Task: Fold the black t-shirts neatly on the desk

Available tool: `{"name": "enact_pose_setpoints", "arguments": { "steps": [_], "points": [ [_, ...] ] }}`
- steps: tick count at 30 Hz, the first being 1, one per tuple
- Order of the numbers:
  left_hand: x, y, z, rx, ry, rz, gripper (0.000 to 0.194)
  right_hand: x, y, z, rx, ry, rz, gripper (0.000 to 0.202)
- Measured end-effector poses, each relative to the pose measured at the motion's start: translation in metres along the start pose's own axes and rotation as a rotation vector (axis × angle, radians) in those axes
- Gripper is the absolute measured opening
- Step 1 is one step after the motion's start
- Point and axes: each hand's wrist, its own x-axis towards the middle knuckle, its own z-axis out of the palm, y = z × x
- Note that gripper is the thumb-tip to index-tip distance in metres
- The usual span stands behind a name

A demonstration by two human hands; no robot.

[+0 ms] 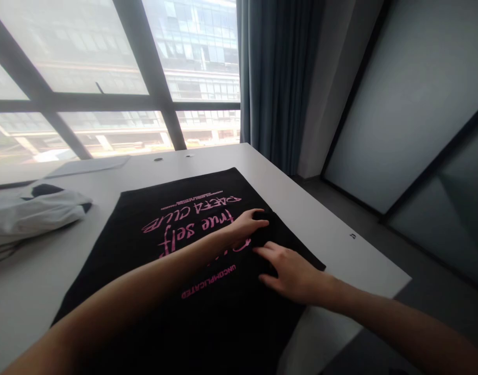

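Observation:
A black cloth (145,281) with pink lettering lies spread over the white table (332,229); whether it is a folded garment or a bag I cannot tell. My left hand (249,223) reaches across the print to the cloth's right side, where its thumb and fingers close around a small raised black fold (271,221). Just nearer to me, my right hand (288,268) rests palm down on the cloth, its thumb and fingers apart and curved. The left forearm covers part of the lettering, and the cloth's near end runs out of the frame.
A bundled white and black cloth (39,213) sits at the table's left. Two small round fittings are set near the back edge, and a small dark mark (352,236) is at the right. Behind stand large windows (203,52) and a blue-grey curtain (280,78).

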Motion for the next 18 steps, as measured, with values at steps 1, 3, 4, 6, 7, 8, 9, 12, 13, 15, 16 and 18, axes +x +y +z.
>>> {"name": "enact_pose_setpoints", "arguments": {
  "steps": [1,3,4,6,7,8,9,12,13,15,16,18],
  "points": [
    [0.001,-0.005,-0.001,-0.015,0.011,-0.001,0.031,-0.007,0.002,0.003,0.005,-0.004,-0.036,0.054],
    [0.005,-0.013,-0.003,-0.097,-0.003,-0.024,0.019,-0.024,0.012,0.001,-0.026,0.06,-0.045,0.057],
    [0.007,-0.016,-0.004,-0.148,-0.009,-0.046,0.016,-0.033,0.02,-0.002,-0.06,0.109,-0.024,0.059],
    [0.013,-0.02,-0.006,-0.236,-0.014,-0.102,0.008,-0.05,0.036,-0.01,-0.129,0.178,0.027,0.06],
    [0.015,-0.021,-0.007,-0.269,-0.016,-0.132,0.003,-0.057,0.045,-0.013,-0.156,0.195,0.049,0.057],
    [0.018,-0.022,-0.008,-0.296,-0.017,-0.159,0.005,-0.063,0.053,-0.014,-0.175,0.205,0.062,0.053],
    [0.02,-0.023,-0.009,-0.317,-0.017,-0.182,0.009,-0.067,0.06,-0.014,-0.191,0.211,0.069,0.046],
    [0.022,-0.024,-0.01,-0.361,-0.03,-0.243,0.008,-0.07,0.07,-0.009,-0.239,0.239,0.065,0.024],
    [0.022,-0.023,-0.01,-0.376,-0.039,-0.259,0.005,-0.068,0.07,-0.007,-0.25,0.249,0.058,0.018],
    [0.022,-0.019,-0.012,-0.406,-0.067,-0.295,0.009,-0.065,0.066,-0.006,-0.239,0.265,0.046,0.012],
    [0.022,-0.016,-0.014,-0.424,-0.091,-0.318,0.012,-0.062,0.063,-0.006,-0.22,0.277,0.043,0.014],
    [0.023,-0.007,-0.02,-0.467,-0.16,-0.368,0.015,-0.059,0.057,-0.007,-0.168,0.311,0.04,0.018]
  ]
}}
